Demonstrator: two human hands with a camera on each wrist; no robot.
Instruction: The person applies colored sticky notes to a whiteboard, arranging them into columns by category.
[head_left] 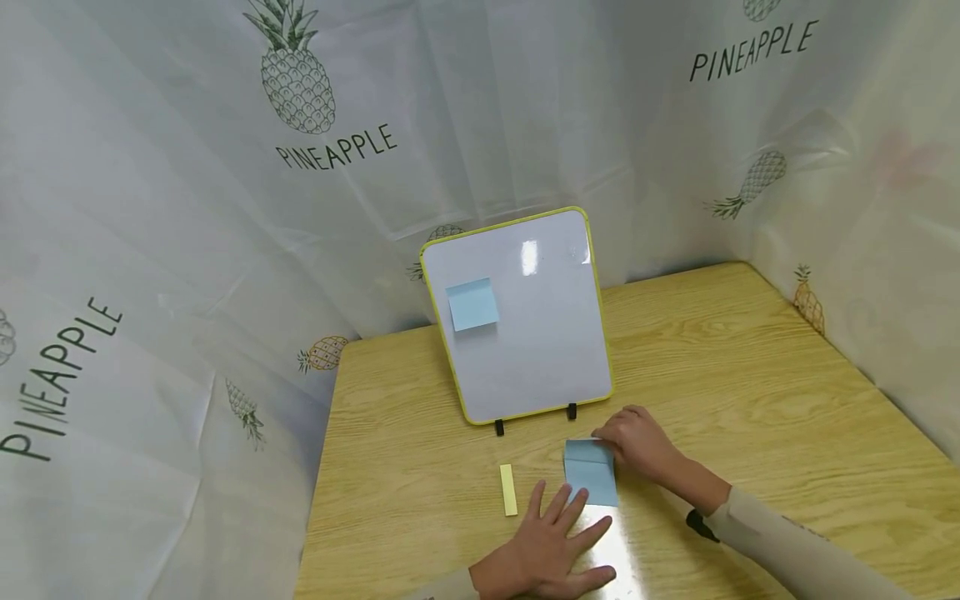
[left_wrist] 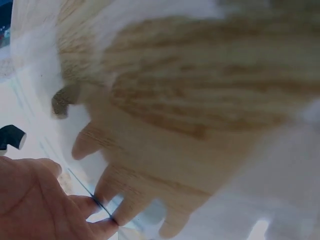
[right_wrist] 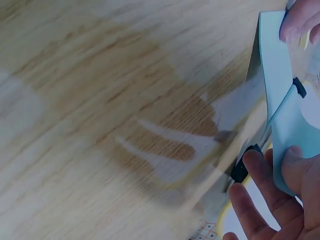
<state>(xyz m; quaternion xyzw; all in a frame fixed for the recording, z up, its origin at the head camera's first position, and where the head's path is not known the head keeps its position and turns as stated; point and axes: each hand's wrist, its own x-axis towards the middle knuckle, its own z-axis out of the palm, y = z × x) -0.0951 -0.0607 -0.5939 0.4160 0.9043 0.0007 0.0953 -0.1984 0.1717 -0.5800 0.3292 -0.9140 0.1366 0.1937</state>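
A light blue sticky note lies in front of the whiteboard, with a crosswise line near its far edge. My right hand pinches that far edge at the corner between thumb and index finger. In the right wrist view the blue note bends up along its length, and the right thumb lies on its end. My left hand is spread, its fingertips at the note's near left edge. From the left wrist, the note shows as a thin edge by the fingers.
A white board with a yellow frame stands on black feet at the back, another blue note stuck on its left side. A narrow yellow strip lies left of the hands on the wooden table. Pineapple-print sheeting surrounds the table.
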